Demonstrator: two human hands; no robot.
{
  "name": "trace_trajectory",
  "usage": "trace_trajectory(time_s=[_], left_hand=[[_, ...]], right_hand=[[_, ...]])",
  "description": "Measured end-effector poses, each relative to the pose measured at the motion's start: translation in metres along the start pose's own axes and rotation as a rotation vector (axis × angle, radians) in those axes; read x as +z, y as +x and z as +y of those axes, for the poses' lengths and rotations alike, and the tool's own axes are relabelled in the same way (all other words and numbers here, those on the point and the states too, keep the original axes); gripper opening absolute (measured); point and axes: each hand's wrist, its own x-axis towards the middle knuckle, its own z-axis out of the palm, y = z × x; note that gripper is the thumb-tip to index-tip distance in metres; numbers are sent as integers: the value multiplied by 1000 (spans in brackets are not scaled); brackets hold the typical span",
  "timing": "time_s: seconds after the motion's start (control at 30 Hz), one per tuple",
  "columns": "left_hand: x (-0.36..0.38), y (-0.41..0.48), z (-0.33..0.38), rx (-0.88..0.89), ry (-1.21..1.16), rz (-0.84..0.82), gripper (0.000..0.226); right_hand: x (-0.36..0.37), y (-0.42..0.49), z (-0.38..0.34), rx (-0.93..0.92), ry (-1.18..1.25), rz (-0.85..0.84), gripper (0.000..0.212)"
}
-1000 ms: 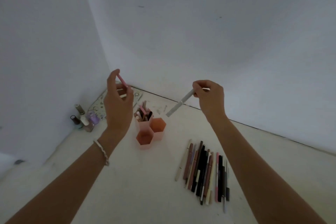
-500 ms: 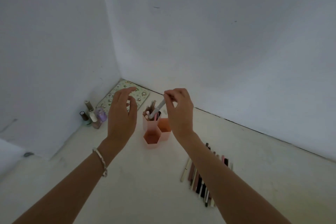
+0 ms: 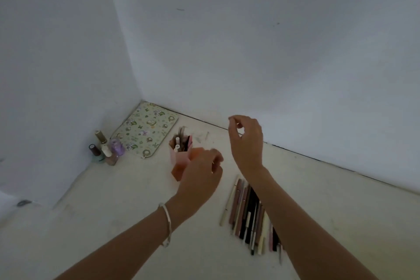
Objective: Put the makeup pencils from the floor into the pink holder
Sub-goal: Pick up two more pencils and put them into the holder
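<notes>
Nail-polish bottles point(image 3: 104, 150): small cluster at far left against the wall, well apart from the work.

Patterned mat point(image 3: 147, 129): flat in the corner, just behind the pink holder point(image 3: 179, 158).

Holder: hexagonal cells. The rear cell is stocked with upright pencils, and the nearer cells are partly hidden by the left hand point(image 3: 200, 176). That hand hangs in front, fingers loosely curled and blurred, with no pencil showing in it.

Right hand point(image 3: 246, 143): raised to the right of the holder, thumb and forefinger curved toward each other with a gap, holding nothing.

Makeup pencils point(image 3: 248, 213): packed row on the floor point(image 3: 113, 223), partly under the right forearm, lying side by side. Likely light, rigid, smooth-barrelled and prone to rolling — best pinched mid-barrel, outermost one first.

The holder is probably light and easily tipped by a careless drop. Bare floor lies between row and holder — room enough to carry across. The wall base runs close behind.
</notes>
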Motion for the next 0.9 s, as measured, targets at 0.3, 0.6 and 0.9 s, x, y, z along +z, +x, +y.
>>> trace_trajectory(time_s=[0.3,0.6,0.9], left_hand=[[101,-15,-5,-206,427,-432,26],[86,17,12,-217,11,-77,30],[8,47,59,22,-321,275,10]], right_hand=[[-72,-15,67,248,-53,-59,14],[-76,-34,95,431,-168,-261,17],[-8,-62,104,177,-833,-737,25]])
